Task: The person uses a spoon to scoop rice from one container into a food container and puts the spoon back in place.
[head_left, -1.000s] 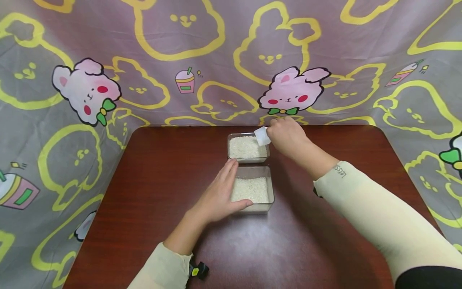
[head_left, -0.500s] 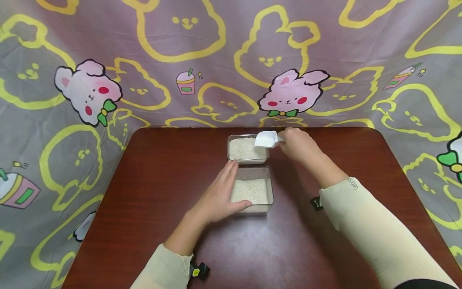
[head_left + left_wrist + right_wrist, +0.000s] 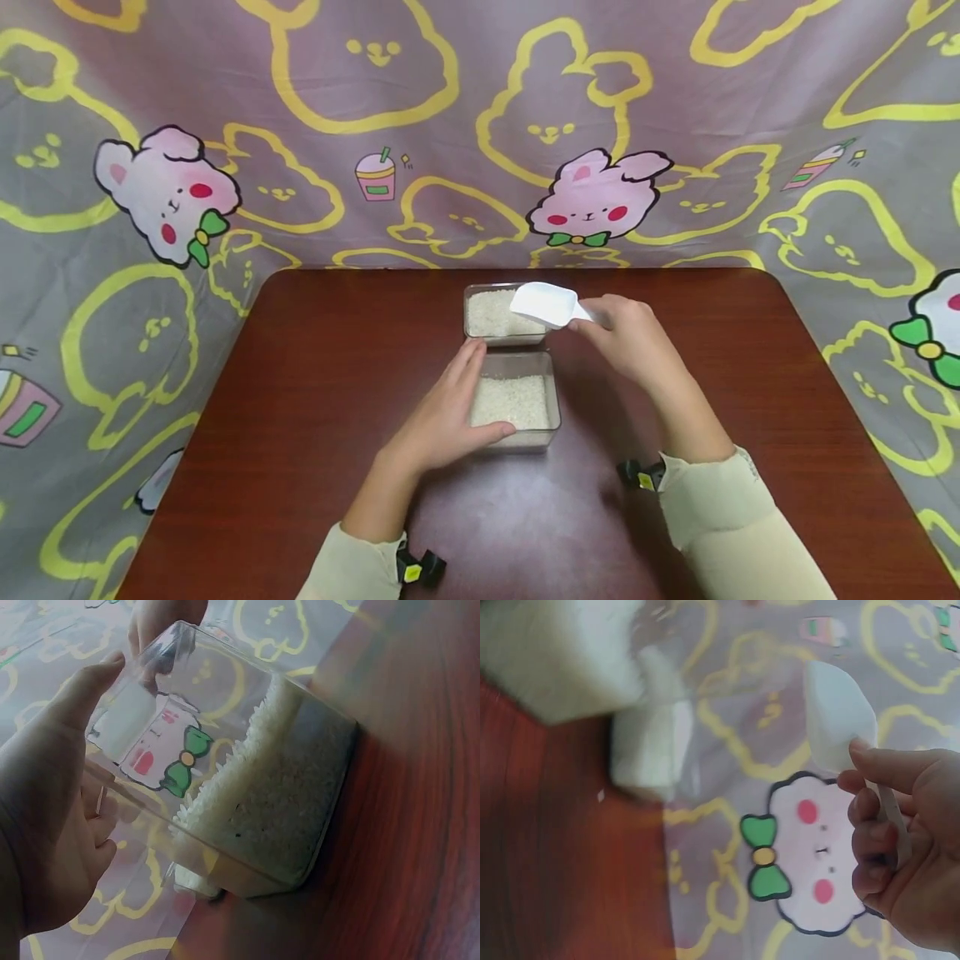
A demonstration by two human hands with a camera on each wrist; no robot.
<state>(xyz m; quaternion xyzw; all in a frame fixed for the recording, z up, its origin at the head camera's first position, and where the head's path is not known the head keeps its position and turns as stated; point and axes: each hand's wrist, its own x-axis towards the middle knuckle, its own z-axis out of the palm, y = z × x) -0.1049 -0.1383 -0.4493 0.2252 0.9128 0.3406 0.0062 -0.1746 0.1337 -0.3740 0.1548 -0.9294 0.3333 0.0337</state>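
Note:
My right hand (image 3: 626, 337) grips the handle of a white scoop (image 3: 545, 303), its bowl above the right part of the far clear container (image 3: 504, 340). In the right wrist view the scoop (image 3: 840, 716) shows its smooth side, fingers curled round the handle; whether rice is in it I cannot tell. My left hand (image 3: 442, 417) holds the near clear container (image 3: 552, 400) at its left side, thumb along the near rim and fingers along the left wall. White rice (image 3: 510, 402) partly fills this box, seen through its wall in the left wrist view. Rice (image 3: 489, 312) fills the far container higher.
Both containers stand one behind the other on a dark red-brown table (image 3: 322, 400). A patterned curtain (image 3: 450, 100) closes off the back and sides. A single pale grain (image 3: 601, 796) shows near the far container in the right wrist view.
My right hand has come down and nearer with the scoop, whose bowl has turned to face up more. The left hand stays on the near container.

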